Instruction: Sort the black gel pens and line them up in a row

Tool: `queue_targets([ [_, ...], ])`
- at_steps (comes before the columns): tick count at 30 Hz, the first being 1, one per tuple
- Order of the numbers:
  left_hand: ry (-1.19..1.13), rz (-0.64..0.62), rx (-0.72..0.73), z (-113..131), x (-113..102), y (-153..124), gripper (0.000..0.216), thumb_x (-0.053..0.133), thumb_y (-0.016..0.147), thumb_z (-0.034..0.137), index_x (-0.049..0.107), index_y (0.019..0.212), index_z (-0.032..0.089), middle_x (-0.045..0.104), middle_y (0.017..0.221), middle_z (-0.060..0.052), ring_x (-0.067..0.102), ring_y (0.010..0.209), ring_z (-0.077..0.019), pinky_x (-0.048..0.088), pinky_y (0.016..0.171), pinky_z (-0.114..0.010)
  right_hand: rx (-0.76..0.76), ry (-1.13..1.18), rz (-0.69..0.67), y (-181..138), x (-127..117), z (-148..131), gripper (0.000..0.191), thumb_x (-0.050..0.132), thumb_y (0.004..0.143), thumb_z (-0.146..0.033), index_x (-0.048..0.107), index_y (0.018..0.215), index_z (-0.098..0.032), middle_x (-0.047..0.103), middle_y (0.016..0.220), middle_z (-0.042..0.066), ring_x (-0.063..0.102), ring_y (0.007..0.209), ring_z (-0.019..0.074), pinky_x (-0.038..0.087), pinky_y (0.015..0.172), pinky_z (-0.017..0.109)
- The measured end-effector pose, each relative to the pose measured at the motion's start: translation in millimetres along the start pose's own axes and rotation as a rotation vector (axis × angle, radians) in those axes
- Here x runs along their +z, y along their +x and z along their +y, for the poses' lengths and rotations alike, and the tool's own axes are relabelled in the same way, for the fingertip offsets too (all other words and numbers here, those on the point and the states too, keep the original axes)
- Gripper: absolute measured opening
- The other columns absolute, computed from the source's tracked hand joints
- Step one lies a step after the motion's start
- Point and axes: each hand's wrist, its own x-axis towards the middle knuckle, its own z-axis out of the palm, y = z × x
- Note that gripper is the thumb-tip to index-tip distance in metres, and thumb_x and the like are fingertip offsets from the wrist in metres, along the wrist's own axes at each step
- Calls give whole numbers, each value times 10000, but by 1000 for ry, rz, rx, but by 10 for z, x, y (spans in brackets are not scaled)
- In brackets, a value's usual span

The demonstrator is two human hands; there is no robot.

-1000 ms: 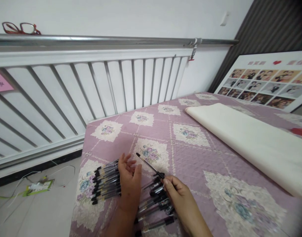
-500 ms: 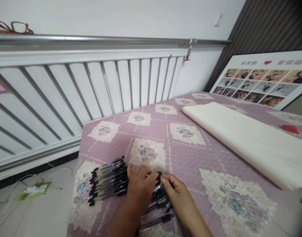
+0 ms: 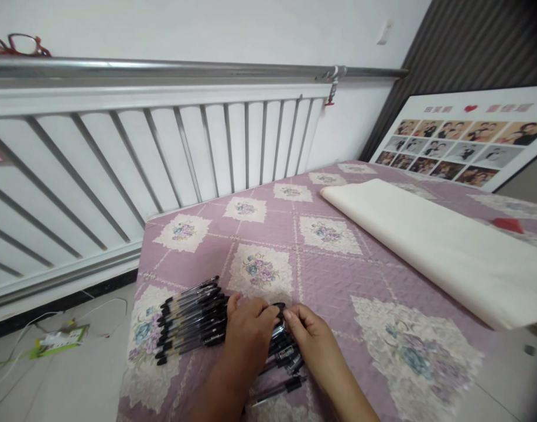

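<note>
A tidy row of several black-capped pens (image 3: 187, 319) lies side by side on the pink quilted bedspread (image 3: 329, 275). My left hand (image 3: 249, 331) rests knuckles up at the right end of that row, fingers curled down over the pens. My right hand (image 3: 313, 346) sits just right of it, its fingertips pinching the black end of one pen (image 3: 279, 309) between the two hands. Below and between my hands lies a looser pile of more pens (image 3: 280, 360), partly hidden by both hands.
A long cream roll of fabric (image 3: 430, 249) lies across the bed to the right. A white slatted rail (image 3: 163, 158) with a metal bar runs behind. A photo collage board (image 3: 461, 146) leans at the far right. Cables and a green item (image 3: 57, 340) lie on the floor.
One second ago my right hand held a pen up at a slant and my left palm faced up. Now the pen is down, and my left hand is turned over onto the row.
</note>
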Motion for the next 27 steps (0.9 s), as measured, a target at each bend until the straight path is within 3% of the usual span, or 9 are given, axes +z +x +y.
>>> queue_targets([
  [8,15,-110,-4,-17,-11,19,140,495,890,200,599,933,283,632,866,38,570,852,-155,255,881,-397,-10,28,-21,-15,-14,-51,228,505,815,-392,571,714,-199,572,677,-14,503,651,143,390,606,233],
  [15,48,-59,3,-16,-33,26,171,501,883,199,608,981,290,641,870,23,573,822,-144,276,859,-370,63,191,-57,-4,-10,-61,260,571,759,-394,591,933,-201,630,802,6,565,765,170,432,705,259],
  [21,51,-27,56,-40,53,-5,165,506,877,206,613,968,294,633,863,22,566,807,-147,272,873,-376,49,26,-4,2,-22,-24,309,520,797,-455,547,634,-193,539,601,-24,490,603,139,382,576,243],
  [27,46,-16,55,-16,27,6,147,519,867,193,615,934,282,629,851,29,566,797,-137,275,863,-361,38,74,-6,-4,-39,-65,239,543,777,-398,564,657,-192,541,604,-32,480,600,130,379,569,232],
])
